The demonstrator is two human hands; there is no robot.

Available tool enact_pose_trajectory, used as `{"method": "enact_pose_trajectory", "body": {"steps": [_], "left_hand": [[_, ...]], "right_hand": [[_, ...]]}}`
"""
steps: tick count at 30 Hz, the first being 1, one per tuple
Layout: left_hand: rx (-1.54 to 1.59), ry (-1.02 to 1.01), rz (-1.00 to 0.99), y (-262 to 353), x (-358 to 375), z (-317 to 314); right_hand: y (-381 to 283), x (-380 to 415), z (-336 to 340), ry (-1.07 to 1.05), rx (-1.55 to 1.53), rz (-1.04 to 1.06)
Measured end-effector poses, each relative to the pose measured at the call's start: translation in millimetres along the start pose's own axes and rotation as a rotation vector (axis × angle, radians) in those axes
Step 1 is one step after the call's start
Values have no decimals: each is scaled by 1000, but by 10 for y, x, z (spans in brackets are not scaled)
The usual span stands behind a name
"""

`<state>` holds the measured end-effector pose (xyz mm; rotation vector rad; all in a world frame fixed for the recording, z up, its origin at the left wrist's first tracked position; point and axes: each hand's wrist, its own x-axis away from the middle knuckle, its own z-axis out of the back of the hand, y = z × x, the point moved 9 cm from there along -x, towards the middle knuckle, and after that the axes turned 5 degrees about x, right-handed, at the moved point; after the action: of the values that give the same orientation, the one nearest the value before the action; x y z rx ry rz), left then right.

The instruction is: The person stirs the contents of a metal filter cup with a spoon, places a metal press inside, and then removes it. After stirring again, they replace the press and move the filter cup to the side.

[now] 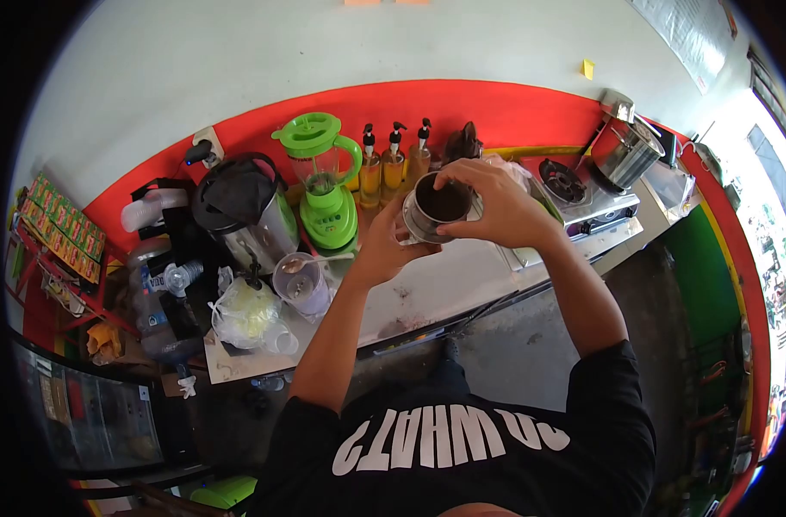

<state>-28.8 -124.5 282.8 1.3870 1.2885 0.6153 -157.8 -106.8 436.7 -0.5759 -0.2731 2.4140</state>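
Observation:
A small metal coffee dripper (420, 226) with dark brown coffee grounds (443, 203) inside is held up over the counter, its opening facing me. My left hand (386, 248) is closed around its left side and underside. My right hand (501, 205) grips the right side, with fingers over the far rim and the thumb low on the near side. Just behind my left hand stand a green blender (326, 185) and several pump bottles (393, 166) of amber liquid.
The white counter (410, 297) runs along the red-and-white wall. At right are a gas stove (593, 194) and a steel pot (630, 155). At left stand a large steel container (242, 211), a plastic pitcher (303, 289) with a spoon across it, and a plastic bag (245, 312).

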Motion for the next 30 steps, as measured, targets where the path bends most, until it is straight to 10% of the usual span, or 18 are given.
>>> {"method": "enact_pose_trajectory", "body": {"steps": [30], "left_hand": [[-2, 240, 205, -2107, 1171, 717]], "right_hand": [[589, 828, -2455, -51, -38, -180]]}}
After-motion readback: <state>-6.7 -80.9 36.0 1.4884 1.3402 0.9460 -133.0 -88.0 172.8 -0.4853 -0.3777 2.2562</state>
